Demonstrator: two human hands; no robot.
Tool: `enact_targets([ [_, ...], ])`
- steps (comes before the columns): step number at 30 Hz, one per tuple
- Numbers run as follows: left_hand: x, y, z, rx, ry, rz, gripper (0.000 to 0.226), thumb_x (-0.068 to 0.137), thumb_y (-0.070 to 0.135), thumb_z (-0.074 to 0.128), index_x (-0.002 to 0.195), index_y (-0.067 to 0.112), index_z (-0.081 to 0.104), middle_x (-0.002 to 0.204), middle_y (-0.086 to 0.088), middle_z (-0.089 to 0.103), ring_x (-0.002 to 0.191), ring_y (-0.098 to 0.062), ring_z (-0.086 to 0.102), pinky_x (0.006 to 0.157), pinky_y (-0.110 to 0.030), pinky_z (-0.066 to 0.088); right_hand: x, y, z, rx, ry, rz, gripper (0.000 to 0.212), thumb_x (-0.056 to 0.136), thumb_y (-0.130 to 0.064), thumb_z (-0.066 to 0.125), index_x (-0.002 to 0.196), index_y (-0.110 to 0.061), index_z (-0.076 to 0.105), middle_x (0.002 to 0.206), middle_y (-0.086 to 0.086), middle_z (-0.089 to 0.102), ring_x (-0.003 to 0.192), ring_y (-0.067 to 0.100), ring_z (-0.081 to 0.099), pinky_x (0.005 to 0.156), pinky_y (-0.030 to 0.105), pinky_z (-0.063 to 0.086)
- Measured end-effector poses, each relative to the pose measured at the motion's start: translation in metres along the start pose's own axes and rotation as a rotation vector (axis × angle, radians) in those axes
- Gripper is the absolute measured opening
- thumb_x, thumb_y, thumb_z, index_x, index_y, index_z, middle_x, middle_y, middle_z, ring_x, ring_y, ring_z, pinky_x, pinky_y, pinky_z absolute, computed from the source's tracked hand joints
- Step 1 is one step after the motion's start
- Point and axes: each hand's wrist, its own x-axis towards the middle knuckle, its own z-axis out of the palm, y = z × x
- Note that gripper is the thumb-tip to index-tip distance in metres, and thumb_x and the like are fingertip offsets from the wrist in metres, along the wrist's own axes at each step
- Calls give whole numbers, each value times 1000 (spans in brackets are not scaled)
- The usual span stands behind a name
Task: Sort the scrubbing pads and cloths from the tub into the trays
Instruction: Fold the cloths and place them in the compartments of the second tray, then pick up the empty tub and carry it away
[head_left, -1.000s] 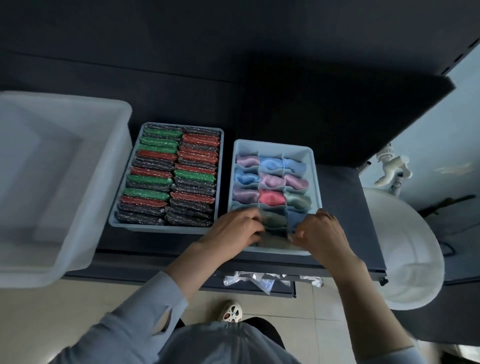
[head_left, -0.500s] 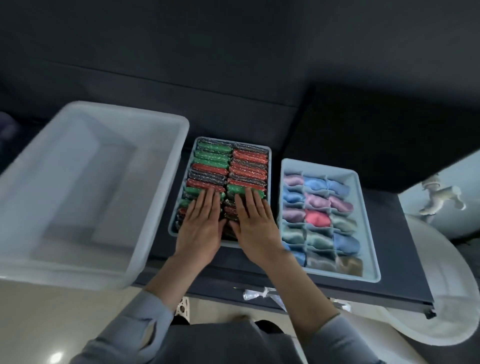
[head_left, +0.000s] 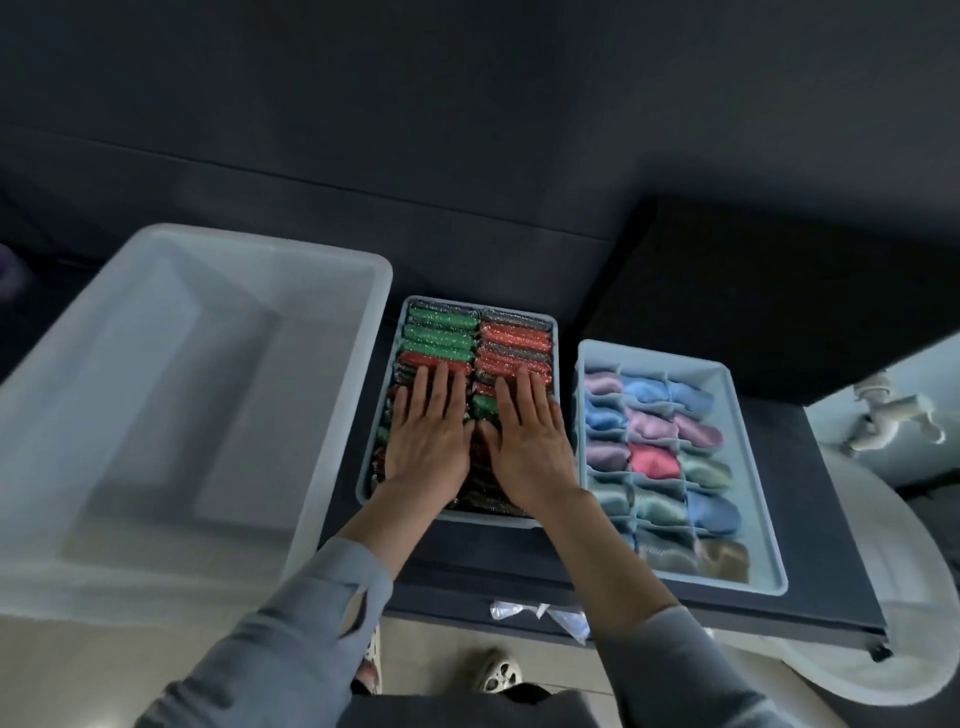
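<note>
In the left tray (head_left: 554, 332), scrubbing pads (head_left: 441, 335) are standing in two packed rows, green, red and dark. Left hand (head_left: 426, 441) and right hand (head_left: 530, 441) are pressing on them, fingers straight and flat, holding nothing. Beside it, cloths (head_left: 652, 460) are filling the divided tray (head_left: 753, 478). The tub (head_left: 332, 415) is showing no contents; sorting is looking essentially complete, only tidying remaining.

The tub (head_left: 332, 291) on the left is made of translucent, smooth, milky plastic. The two trays (head_left: 563, 332) (head_left: 758, 519) are moulded from pale blue, matt plastic. The scrubbing pads (head_left: 441, 332) are seen to be coarse and glittery in green, red and dark grey. The cloths (head_left: 652, 460) look soft and fuzzy. The worktop (head_left: 831, 545) is finished in dark, matt material. The sleeves (head_left: 311, 623) are of grey cloth.
</note>
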Motion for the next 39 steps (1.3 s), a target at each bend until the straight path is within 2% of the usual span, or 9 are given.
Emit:
enact_targets([
  [3,1,-5,1,18,-14,37,60,103,43,15,154,18,-7,162,-5,-12,147,-25,-17,122,-45,-4,-2,4,-5,13,-13,-50,59,104,-47,18,155,-19,9,163,8,-7,150,20,-12,121,35,-6],
  [6,14,-8,-7,1,130,17,64,99,49,13,155,18,7,163,-8,2,149,-28,-8,121,-48,-2,20,11,-12,67,129,45,58,103,-48,24,153,-19,18,163,7,8,151,25,2,121,38,3],
  [9,31,-10,-6,-2,78,-63,71,95,58,7,154,21,-6,162,-8,-12,146,-34,-19,117,-56,-9,45,15,-11,50,75,135,60,101,-52,16,155,-28,4,164,5,-5,149,29,-10,119,41,-5],
  [11,37,-10,-3,-6,26,-84,71,94,60,5,153,24,-10,161,-5,-17,145,-36,-22,116,-61,-3,51,16,-7,80,-9,120,56,102,-50,13,155,-32,3,163,2,-11,148,27,-17,119,39,-8],
  [16,29,-15,-10,16,-2,-17,71,92,61,2,154,28,-6,162,-4,-13,146,-38,-18,116,-63,1,32,33,-14,194,88,80,54,104,-43,24,155,-24,16,163,4,3,150,27,-6,123,43,4],
  [21,-2,10,-20,99,16,187,74,86,77,-2,149,40,-17,157,-1,-30,142,-38,-28,112,-63,-15,-54,99,-12,131,397,461,52,99,-29,48,147,-18,35,153,13,32,144,31,25,114,52,31],
  [26,-7,20,0,120,-56,113,78,80,84,-2,147,46,-17,160,0,-19,144,-39,-23,110,-71,-6,-104,167,-2,82,208,788,59,96,-38,45,150,-21,27,151,18,32,133,42,36,104,51,34],
  [30,-16,19,4,154,-53,123,77,80,83,-5,147,48,-15,163,1,-8,147,-37,-14,110,-71,-4,-109,171,-6,82,195,730,54,99,-35,39,150,-21,26,150,14,32,118,40,49,89,45,46],
  [39,-39,30,10,173,-27,158,72,84,81,1,148,50,-11,163,3,-5,148,-35,-10,112,-68,-5,-106,166,-1,92,250,684,63,100,-33,39,153,-11,14,148,16,33,112,40,51,87,46,48],
])
